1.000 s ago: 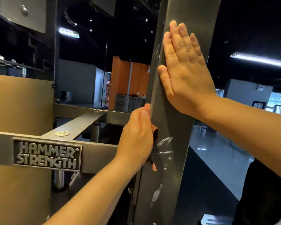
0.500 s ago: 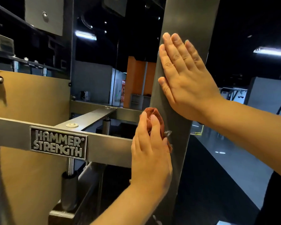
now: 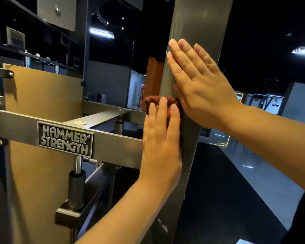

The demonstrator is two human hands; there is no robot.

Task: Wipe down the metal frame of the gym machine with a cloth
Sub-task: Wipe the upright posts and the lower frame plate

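Observation:
A wide grey metal upright point(image 3: 195, 29) of the gym machine rises through the middle of the view. My right hand point(image 3: 199, 83) lies flat against it with straight fingers pointing up. Just below, my left hand point(image 3: 161, 138) presses a bunched reddish-brown cloth point(image 3: 152, 101) against the upright's left edge with straight fingers; only the cloth's top shows above my fingertips. The heel of my right hand touches the cloth's right side.
A grey crossbar point(image 3: 113, 147) with a "HAMMER STRENGTH" plate point(image 3: 65, 140) joins the upright from the left. Behind it stand a tan panel point(image 3: 42, 95), a chrome rod in a black sleeve point(image 3: 77, 187) and more frame bars. Dark gym floor point(image 3: 218, 199) lies to the right.
My left hand went from the upright's left edge onto its face and slid the cloth upward until it met my right hand. My right hand stayed flat on the upright.

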